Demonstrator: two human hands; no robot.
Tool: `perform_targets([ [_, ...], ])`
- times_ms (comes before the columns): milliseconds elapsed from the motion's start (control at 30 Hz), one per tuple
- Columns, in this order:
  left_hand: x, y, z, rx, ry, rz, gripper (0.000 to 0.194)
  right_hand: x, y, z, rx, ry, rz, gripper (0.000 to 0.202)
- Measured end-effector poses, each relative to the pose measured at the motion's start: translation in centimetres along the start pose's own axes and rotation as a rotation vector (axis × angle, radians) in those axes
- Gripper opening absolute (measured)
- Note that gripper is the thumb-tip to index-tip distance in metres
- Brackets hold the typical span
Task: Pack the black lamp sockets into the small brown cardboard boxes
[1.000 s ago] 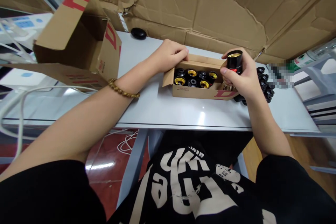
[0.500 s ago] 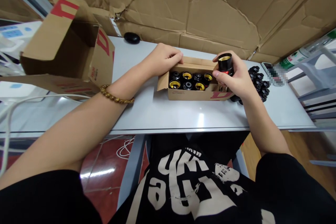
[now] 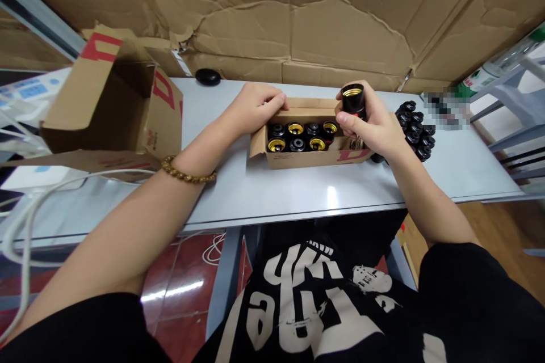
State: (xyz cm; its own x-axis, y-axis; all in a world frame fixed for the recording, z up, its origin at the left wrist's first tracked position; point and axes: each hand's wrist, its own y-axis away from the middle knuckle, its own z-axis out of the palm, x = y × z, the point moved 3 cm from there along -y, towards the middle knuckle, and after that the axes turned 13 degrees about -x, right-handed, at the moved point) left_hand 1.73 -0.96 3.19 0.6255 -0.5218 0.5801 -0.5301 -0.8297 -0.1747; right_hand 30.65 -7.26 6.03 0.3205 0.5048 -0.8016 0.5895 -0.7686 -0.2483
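Note:
My right hand (image 3: 369, 116) is closed round a black lamp socket (image 3: 353, 106), held upright above the right end of a small cardboard box (image 3: 317, 159). The socket's open mouth faces up and shows a brass-coloured thread. In the box, several like sockets (image 3: 297, 144) stand in two rows, some with the brass thread up and others with the black end up. My left hand (image 3: 259, 106) grips the box at its back left corner, thumb and fingers at the rim; its fingertips are partly hidden. More black sockets (image 3: 415, 129) are clustered on the table, right of the box.
A larger open carton (image 3: 164, 116) with red print stands at the left, beside white cables (image 3: 29, 227) and power strips (image 3: 32, 88). A black oval object (image 3: 208, 76) lies at the back against the cardboard wall (image 3: 242, 28). A bottle (image 3: 481, 76) is at the far right.
The camera view has shifted slightly. The socket in my right hand is a little farther left over the box. My left hand keeps its place at the box corner.

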Motion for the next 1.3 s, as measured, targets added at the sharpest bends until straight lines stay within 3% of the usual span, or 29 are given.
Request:
perform_targets([
  [167,0.0,0.1,0.0,-0.004,0.000,-0.002,0.042,-0.8,0.1,-0.2,0.114,0.052,0.019,0.055],
  [300,-0.1,0.1,0.0,-0.012,0.007,-0.010,0.042,-1.3,0.1,-0.2,0.105,0.067,0.032,0.054],
  [667,-0.4,0.2,0.1,-0.028,0.000,-0.002,0.045,-0.1,-0.2,0.4,0.047,-0.089,0.023,0.074],
  [1000,-0.2,0.3,0.1,-0.040,0.003,0.001,0.044,-0.2,0.0,0.1,0.113,0.085,0.022,0.047],
  [1300,-0.3,0.1,0.1,-0.018,-0.005,-0.027,0.043,0.3,-0.1,0.2,0.031,0.086,-0.011,0.065],
])
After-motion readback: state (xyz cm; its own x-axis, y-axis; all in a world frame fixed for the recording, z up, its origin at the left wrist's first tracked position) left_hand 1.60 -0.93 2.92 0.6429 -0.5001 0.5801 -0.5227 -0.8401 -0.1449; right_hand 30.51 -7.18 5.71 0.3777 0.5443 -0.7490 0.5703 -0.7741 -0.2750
